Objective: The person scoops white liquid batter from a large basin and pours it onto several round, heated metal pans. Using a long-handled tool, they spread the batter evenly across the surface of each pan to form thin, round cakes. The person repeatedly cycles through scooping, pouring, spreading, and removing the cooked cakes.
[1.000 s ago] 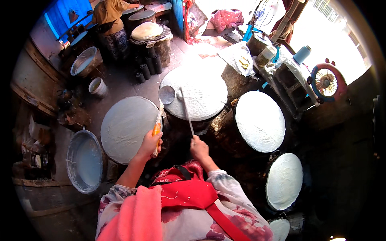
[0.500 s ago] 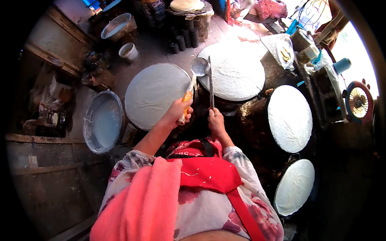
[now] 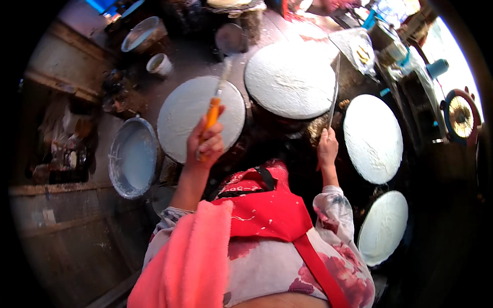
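My left hand (image 3: 205, 141) grips the orange handle (image 3: 213, 113) of a ladle, raised so that its metal bowl (image 3: 231, 38) is blurred above the left round griddle (image 3: 182, 102), which is coated white. My right hand (image 3: 326, 149) is closed on a long, thin metal spatula (image 3: 336, 87), held upright between the middle white-coated griddle (image 3: 287, 79) and the right one (image 3: 372, 138). Another white-coated round griddle (image 3: 382, 226) is at lower right. A metal basin of milky liquid (image 3: 134, 159) stands at the left.
A white bucket (image 3: 159, 65) and a second basin (image 3: 141, 33) sit on the floor's far left side. A plastic-covered tray (image 3: 357, 51) with yellowish items, a blue cylinder (image 3: 437, 68) and a fan (image 3: 459, 115) are at the right. A wooden partition (image 3: 61, 66) borders the left.
My hands have moved apart: the left lifted the ladle off the middle griddle, the right carried the spatula rightward to that griddle's edge. The head view has shifted since a second ago.
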A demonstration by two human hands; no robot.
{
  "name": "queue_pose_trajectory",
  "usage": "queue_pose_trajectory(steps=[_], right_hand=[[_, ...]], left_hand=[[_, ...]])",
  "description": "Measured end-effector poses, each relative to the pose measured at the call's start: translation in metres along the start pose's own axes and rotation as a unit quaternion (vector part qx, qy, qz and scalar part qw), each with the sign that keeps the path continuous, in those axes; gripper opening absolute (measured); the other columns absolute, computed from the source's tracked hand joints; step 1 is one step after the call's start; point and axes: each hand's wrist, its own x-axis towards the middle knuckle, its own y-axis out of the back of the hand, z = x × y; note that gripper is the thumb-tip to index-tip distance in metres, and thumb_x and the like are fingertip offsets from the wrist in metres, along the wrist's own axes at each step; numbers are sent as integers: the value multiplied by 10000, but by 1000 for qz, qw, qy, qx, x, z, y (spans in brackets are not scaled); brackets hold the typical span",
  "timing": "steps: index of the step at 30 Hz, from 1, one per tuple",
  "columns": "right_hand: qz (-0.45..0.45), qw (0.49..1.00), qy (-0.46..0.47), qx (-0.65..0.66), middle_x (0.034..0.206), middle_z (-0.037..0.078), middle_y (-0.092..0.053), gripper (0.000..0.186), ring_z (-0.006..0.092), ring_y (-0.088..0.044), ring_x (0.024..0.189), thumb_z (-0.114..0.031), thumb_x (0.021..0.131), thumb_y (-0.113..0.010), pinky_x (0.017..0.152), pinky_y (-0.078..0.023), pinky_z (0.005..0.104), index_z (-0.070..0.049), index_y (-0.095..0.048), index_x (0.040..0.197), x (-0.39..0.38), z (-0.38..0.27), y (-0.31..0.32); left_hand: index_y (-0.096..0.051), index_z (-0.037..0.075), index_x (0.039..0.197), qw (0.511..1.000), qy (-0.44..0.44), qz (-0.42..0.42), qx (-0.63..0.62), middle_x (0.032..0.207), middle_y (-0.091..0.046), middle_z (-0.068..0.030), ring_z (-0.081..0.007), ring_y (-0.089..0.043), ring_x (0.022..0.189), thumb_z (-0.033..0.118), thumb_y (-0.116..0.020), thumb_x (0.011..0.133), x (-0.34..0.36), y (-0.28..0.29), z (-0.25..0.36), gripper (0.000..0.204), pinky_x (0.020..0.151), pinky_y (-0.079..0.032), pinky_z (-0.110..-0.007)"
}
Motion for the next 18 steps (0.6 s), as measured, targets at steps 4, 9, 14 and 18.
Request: queue_pose_trajectory(steps=[4, 9, 14, 18], right_hand=[[-57, 973, 10, -224, 731, 200, -641, 268, 401, -634, 677, -240, 937, -416, 601, -486, 539, -57, -482, 1121, -32, 45, -6], [-102, 983, 106, -112, 790, 207, -640, 355, 406, -624, 730, -285, 916, -487, 636, -484, 505, -89, -510, 1210, -79, 18, -27], [-37, 987, -70, -139, 785, 238, -638, 354, 422, -627, 741, -290, 930, -450, 635, -479, 523, -91, -510, 1217, -40, 39, -18], [-139, 974, 97, -152, 814, 217, -646, 364, 404, -630, 760, -312, 924, -455, 644, -480, 517, -90, -517, 1206, -74, 15, -22]], left_hand=[[-281, -10, 1373, 999, 4, 37, 24, 666, -398, -11, -76, -410, 408, 264, -325, 1022, -1, 0, 11, 447, 410, -377, -228], [-298, -21, 1360, 993, -31, 81, 76, 669, -395, -13, -76, -408, 418, 261, -323, 1023, -26, 3, 27, 440, 416, -374, -222], [-321, -35, 1342, 986, -73, 120, 92, 674, -390, -11, -71, -408, 422, 264, -333, 1023, -47, 4, 57, 438, 421, -370, -218], [-341, -52, 1321, 983, -100, 137, 67, 668, -390, -14, -73, -414, 426, 252, -349, 1020, -73, 0, 81, 429, 421, -371, -220]])
